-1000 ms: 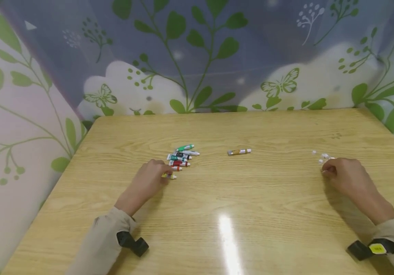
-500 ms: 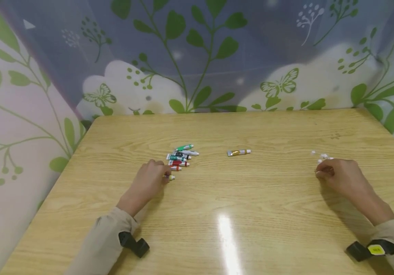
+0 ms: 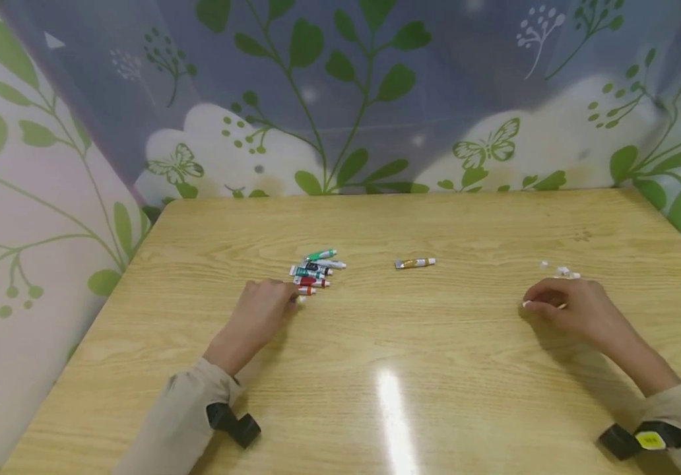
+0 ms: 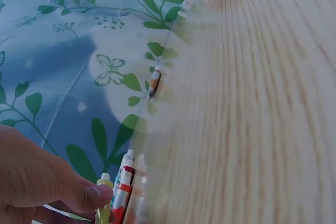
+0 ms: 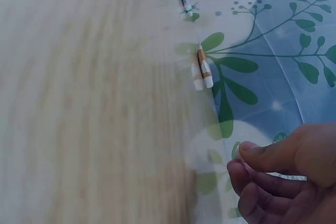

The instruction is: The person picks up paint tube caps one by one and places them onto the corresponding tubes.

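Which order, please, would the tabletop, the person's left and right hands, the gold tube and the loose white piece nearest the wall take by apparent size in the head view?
1. Tabletop
2. Left hand and right hand, too alike to rank
3. Gold tube
4. Loose white piece

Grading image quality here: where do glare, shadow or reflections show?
Head: bright glare streak on the pale wooden table, soft shadow below the right hand; left wrist: table mirrors the orange-banded white paint tube; right wrist: gold-and-white paint tube mirrored, wood grain blurred.
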Demonstrator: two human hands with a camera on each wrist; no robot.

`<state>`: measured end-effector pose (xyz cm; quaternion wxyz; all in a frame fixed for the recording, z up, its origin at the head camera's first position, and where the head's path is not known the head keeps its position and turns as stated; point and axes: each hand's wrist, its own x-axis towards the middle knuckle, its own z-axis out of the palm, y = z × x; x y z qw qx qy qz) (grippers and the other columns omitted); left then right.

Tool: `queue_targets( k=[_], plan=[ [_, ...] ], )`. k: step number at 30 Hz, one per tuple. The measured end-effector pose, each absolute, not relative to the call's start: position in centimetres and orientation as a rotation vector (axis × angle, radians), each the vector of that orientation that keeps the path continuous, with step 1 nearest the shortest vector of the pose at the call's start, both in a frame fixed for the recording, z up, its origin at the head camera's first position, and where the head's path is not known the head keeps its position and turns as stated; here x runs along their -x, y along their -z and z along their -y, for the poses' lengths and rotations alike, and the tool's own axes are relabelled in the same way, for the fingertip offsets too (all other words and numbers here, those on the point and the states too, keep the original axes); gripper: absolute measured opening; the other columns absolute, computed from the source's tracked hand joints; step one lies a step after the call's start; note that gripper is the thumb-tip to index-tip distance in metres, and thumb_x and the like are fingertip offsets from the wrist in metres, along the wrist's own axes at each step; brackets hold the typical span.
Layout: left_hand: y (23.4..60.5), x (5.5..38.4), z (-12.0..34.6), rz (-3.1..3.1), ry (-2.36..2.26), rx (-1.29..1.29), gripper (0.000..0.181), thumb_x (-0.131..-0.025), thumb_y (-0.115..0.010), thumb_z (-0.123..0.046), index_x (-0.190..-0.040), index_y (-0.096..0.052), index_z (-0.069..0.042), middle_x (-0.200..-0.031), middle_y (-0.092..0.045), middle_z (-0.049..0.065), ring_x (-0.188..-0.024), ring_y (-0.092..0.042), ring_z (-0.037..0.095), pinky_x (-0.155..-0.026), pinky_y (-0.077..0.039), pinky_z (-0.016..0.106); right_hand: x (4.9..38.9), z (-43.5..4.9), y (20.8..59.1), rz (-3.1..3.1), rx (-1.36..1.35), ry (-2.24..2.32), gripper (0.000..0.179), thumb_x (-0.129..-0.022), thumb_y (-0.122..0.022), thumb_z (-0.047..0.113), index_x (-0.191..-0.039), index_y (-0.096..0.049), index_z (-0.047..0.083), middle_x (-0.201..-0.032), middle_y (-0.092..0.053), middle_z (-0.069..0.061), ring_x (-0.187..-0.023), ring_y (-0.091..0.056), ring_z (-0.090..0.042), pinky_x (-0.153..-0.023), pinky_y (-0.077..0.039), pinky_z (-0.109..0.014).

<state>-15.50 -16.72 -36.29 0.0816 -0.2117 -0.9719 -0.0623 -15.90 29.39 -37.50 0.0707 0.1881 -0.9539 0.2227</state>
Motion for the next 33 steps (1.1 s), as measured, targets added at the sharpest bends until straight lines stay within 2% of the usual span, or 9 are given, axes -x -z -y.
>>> queue_targets(
  k=[3,6,11,17,22,28,33],
  plan=[
    [35.7,15.2,16.1,2.902,0.176,0.636,0.018,-0.087,-0.070,-0.008,-0.072,-0.061,-0.011,-0.069,-0.064,0.004,-0.066,-0.063,0.023,-0.058,-0.046,0.044,15.7,-29.0,37.2,2.889,-0.567,-0.764,0.006,-0.085,-0.073,0.009,-0.090,-0.071,0.013,-0.080,-0.069,0.004,-0.069,-0.061,-0.002,-0.057,-0.046,-0.025],
    [35.1,14.8,15.5,2.892,0.199,0.661,0.010,-0.089,-0.069,-0.009,-0.080,-0.064,-0.008,-0.073,-0.065,0.005,-0.070,-0.064,0.024,-0.061,-0.046,0.044,15.5,-28.5,36.9,2.894,-0.580,-0.893,0.007,-0.088,-0.070,0.008,-0.094,-0.070,0.010,-0.084,-0.069,0.001,-0.070,-0.060,0.000,-0.056,-0.047,-0.024],
    [34.2,14.3,14.4,2.857,0.237,0.703,0.004,-0.090,-0.067,-0.011,-0.088,-0.067,-0.007,-0.079,-0.067,0.004,-0.073,-0.064,0.023,-0.061,-0.044,0.041,15.3,-27.8,36.5,2.878,-0.638,-1.074,0.009,-0.090,-0.066,0.003,-0.098,-0.067,0.005,-0.088,-0.068,-0.006,-0.069,-0.061,-0.005,-0.055,-0.049,-0.025],
    [33.6,13.9,13.8,2.837,0.212,0.722,0.006,-0.089,-0.069,-0.012,-0.086,-0.067,-0.007,-0.079,-0.066,0.002,-0.072,-0.063,0.019,-0.060,-0.042,0.038,15.0,-27.4,36.2,2.843,-0.695,-1.124,0.011,-0.089,-0.065,-0.003,-0.099,-0.065,0.002,-0.084,-0.067,-0.005,-0.068,-0.063,-0.007,-0.056,-0.049,-0.024],
    [33.6,13.8,13.6,2.819,0.194,0.741,0.007,-0.088,-0.070,-0.013,-0.087,-0.068,-0.007,-0.081,-0.067,0.002,-0.075,-0.064,0.021,-0.061,-0.043,0.039,14.8,-27.2,36.1,2.833,-0.677,-1.119,0.011,-0.090,-0.065,0.000,-0.101,-0.065,0.002,-0.081,-0.066,-0.003,-0.067,-0.063,-0.008,-0.056,-0.049,-0.025],
    [33.4,13.6,13.3,2.779,0.205,0.787,0.006,-0.087,-0.068,-0.013,-0.087,-0.068,-0.007,-0.079,-0.066,0.001,-0.071,-0.061,0.018,-0.059,-0.041,0.036,14.6,-26.7,36.1,2.816,-0.671,-1.117,0.010,-0.090,-0.065,0.000,-0.100,-0.065,0.002,-0.080,-0.065,-0.003,-0.065,-0.062,-0.010,-0.055,-0.048,-0.024],
    [33.0,13.3,12.8,2.713,0.253,0.834,0.007,-0.086,-0.068,-0.013,-0.086,-0.067,-0.006,-0.077,-0.063,0.000,-0.072,-0.060,0.018,-0.063,-0.043,0.038,14.3,-26.1,35.6,2.795,-0.664,-1.133,0.010,-0.091,-0.064,0.002,-0.101,-0.064,0.002,-0.079,-0.065,-0.003,-0.064,-0.061,-0.011,-0.055,-0.047,-0.024]
  ],
)
